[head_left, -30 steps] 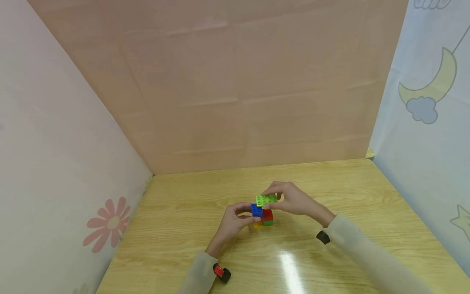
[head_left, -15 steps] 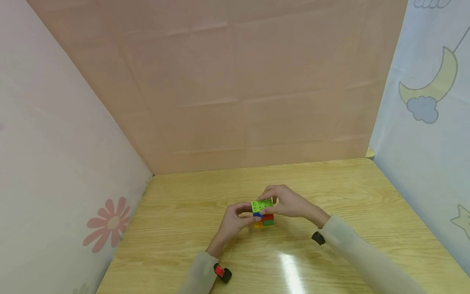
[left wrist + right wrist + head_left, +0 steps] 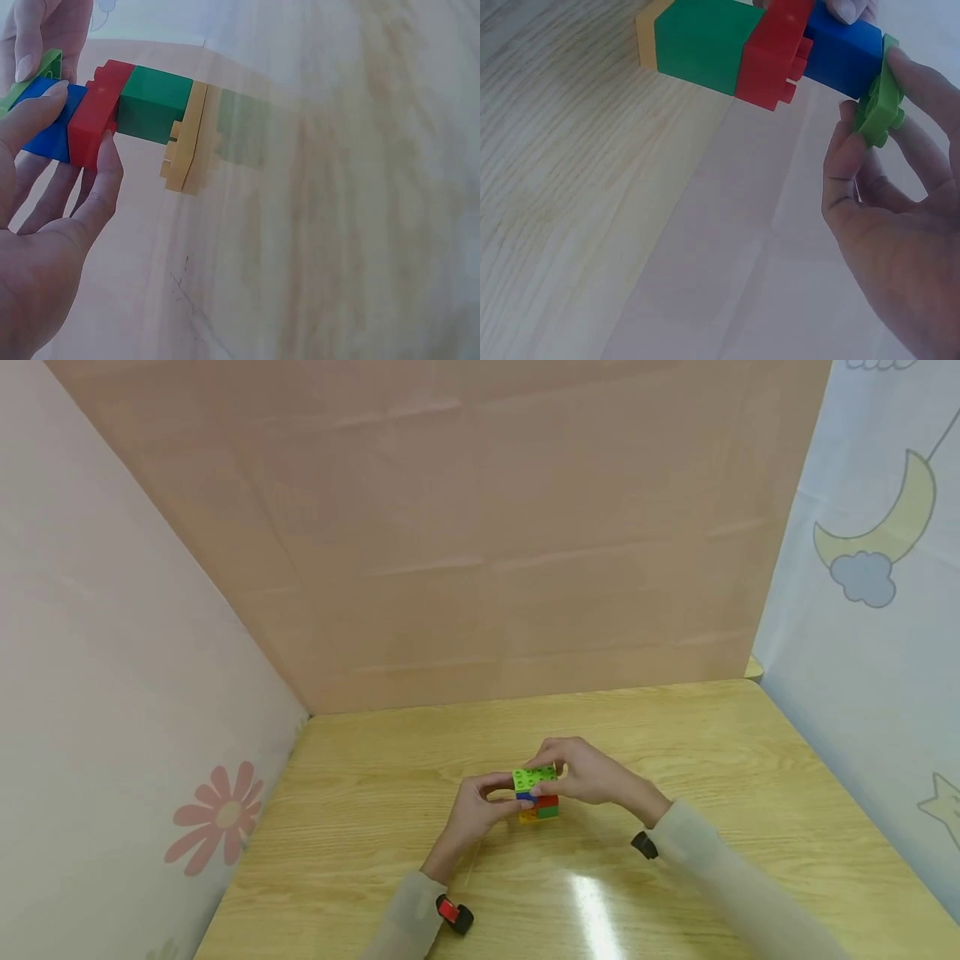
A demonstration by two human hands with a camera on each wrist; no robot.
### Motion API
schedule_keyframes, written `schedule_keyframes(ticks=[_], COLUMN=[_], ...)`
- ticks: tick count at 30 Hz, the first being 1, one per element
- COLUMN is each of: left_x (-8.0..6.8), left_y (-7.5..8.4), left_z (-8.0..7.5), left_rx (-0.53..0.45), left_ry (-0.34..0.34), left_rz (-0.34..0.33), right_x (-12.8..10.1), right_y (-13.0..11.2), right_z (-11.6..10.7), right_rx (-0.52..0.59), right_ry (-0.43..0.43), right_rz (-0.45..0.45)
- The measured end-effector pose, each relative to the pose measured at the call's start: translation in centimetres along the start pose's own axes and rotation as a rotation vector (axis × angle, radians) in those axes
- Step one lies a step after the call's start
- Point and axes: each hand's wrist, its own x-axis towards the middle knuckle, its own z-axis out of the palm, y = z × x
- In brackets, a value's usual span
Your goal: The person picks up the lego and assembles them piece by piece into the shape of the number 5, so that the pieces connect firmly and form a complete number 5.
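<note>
A stack of toy building bricks stands upright on the wooden table [image 3: 360, 843]. At its base lies a flat yellow brick [image 3: 187, 142], with a green brick [image 3: 154, 105] on it. Above those come a red brick [image 3: 96, 124] and a blue brick [image 3: 844, 51]. My left hand [image 3: 474, 812] holds the stack around the blue brick, its thumb on the blue side and a fingertip at the red one. A thin light green brick [image 3: 527, 779] sits at the top, jutting out past the blue brick to the right. My right hand [image 3: 594, 774] pinches it between thumb and fingers.
A brown papered panel [image 3: 480, 543] rises behind the table's back edge. White printed sheets line the sides, with a flower [image 3: 225, 814] on the left and a moon [image 3: 888, 518] on the right. Black wrist straps [image 3: 455, 915] show at both sleeves.
My right hand has come down and left with the light green brick, from above the blue brick onto its top. My left hand has kept its hold. The last half second shows almost no movement.
</note>
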Motion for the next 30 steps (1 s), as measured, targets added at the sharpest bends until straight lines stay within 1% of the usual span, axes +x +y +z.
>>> schedule_keyframes(ticks=[5, 12, 17, 20, 25, 30], left_x=[-0.01, -0.09, -0.03, -0.02, 0.07, 0.1], left_y=[0.1, -0.02, -0.1, -0.17, -0.17, -0.16], left_z=[-0.09, -0.2, -0.2, -0.23, -0.27, -0.28], left_rx=[0.005, 0.021, 0.03, 0.033, 0.033, 0.021], left_ry=[-0.014, -0.035, -0.041, -0.042, -0.039, -0.041], left_rz=[0.006, 0.023, 0.033, 0.028, 0.016, 0.019], right_x=[-0.03, 0.09, 0.21, 0.1, -0.26, -0.33], right_y=[-0.27, -0.75, -0.73, -0.7, -0.5, -0.35], right_z=[0.0, -0.25, -0.32, -0.22, 0.04, 0.19], right_rx=[-0.025, -0.071, -0.105, -0.099, -0.073, -0.042], right_ry=[-0.002, -0.041, -0.057, -0.052, -0.02, 0.001], right_rz=[0.007, 0.027, 0.019, 0.014, 0.006, 0.02])
